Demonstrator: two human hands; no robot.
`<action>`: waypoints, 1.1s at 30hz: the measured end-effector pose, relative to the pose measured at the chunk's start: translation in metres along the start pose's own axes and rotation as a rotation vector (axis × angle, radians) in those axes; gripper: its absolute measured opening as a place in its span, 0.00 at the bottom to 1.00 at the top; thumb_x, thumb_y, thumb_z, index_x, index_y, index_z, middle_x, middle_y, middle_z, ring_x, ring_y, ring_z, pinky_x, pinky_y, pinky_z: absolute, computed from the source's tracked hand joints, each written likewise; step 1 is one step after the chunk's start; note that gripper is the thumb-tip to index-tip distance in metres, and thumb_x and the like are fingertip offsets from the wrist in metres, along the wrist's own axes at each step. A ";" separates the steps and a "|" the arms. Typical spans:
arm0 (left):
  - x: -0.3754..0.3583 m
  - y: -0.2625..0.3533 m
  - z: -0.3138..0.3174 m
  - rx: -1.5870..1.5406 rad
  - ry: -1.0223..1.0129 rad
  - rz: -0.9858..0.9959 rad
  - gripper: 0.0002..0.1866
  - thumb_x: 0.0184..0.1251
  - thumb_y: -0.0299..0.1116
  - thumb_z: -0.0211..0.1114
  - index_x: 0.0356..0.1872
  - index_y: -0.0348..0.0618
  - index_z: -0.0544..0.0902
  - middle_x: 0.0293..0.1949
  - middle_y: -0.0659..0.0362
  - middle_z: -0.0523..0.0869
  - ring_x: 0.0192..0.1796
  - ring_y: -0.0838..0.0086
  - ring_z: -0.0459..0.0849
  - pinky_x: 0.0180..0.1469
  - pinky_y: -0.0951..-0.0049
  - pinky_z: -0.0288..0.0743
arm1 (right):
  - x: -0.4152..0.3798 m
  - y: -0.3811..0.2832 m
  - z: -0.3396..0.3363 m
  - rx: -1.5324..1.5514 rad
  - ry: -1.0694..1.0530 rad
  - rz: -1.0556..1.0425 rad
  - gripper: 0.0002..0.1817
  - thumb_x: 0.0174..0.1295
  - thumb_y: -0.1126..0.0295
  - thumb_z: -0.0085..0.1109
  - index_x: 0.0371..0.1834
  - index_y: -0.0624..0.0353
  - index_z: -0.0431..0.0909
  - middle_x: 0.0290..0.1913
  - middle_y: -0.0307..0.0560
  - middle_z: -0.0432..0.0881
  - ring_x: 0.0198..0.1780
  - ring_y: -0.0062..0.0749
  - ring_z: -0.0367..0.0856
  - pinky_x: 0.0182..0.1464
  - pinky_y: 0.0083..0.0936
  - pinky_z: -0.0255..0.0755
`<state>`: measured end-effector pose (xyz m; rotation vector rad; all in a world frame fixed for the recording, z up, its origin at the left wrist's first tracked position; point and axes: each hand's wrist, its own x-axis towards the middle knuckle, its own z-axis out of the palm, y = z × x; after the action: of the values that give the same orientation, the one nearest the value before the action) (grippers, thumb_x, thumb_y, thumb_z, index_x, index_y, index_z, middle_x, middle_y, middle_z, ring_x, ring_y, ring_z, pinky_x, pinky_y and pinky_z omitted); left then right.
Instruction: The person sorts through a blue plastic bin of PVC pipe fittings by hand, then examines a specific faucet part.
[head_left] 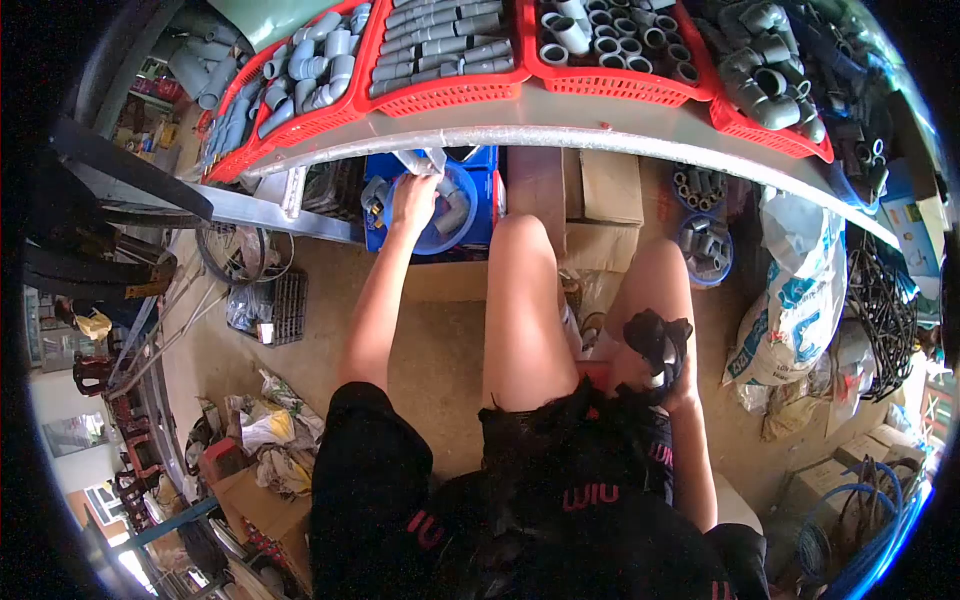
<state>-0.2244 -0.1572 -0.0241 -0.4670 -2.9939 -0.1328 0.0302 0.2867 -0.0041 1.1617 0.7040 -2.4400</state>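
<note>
My left hand (413,203) reaches forward over a blue plastic bowl (462,238). Its fingers are closed at a pale grey piece (428,160) just under the shelf edge. Grey pipe elbows (453,212) lie inside the bowl, partly behind my hand. By my right thigh, my right hand (684,388) is closed around a black crumpled bundle (657,338) that looks like cloth, with a small whitish spot at its lower end. Most of the right fingers are hidden behind the bundle.
Red baskets of grey pipe fittings (445,88) line the shelf (560,138) above my knees. Cardboard boxes (605,190) stand below it. Tubs of fittings (704,250) and a white sack (790,300) are to the right. A black crate (268,308) sits at the left.
</note>
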 end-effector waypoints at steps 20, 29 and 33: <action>-0.107 0.096 -0.041 -1.341 0.611 -0.526 0.15 0.62 0.26 0.64 0.49 0.39 0.73 0.42 0.64 0.78 0.42 0.82 0.76 0.44 0.79 0.71 | -0.043 0.016 0.077 -0.714 -0.625 -0.774 0.45 0.55 0.32 0.47 0.63 0.59 0.58 0.58 0.46 0.65 0.61 0.36 0.64 0.62 0.33 0.60; -0.156 0.266 -0.143 -1.770 0.427 -0.347 0.17 0.57 0.17 0.62 0.49 0.35 0.75 0.49 0.56 0.79 0.50 0.75 0.78 0.53 0.73 0.71 | -0.051 0.046 0.155 -0.775 -0.623 -1.212 0.30 0.45 0.67 0.64 0.53 0.61 0.66 0.50 0.58 0.72 0.51 0.45 0.73 0.57 0.34 0.64; -0.155 0.274 -0.188 -1.199 0.303 -0.029 0.21 0.44 0.16 0.68 0.44 0.37 0.82 0.50 0.50 0.81 0.53 0.65 0.80 0.52 0.70 0.75 | -0.073 0.033 0.156 -0.666 -0.509 -0.834 0.13 0.52 0.75 0.59 0.41 0.61 0.71 0.35 0.42 0.77 0.38 0.22 0.74 0.43 0.22 0.69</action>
<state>0.0246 0.0376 0.1628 -0.4034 -2.2879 -1.8129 -0.0058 0.1783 0.1285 -0.0577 1.8786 -2.5317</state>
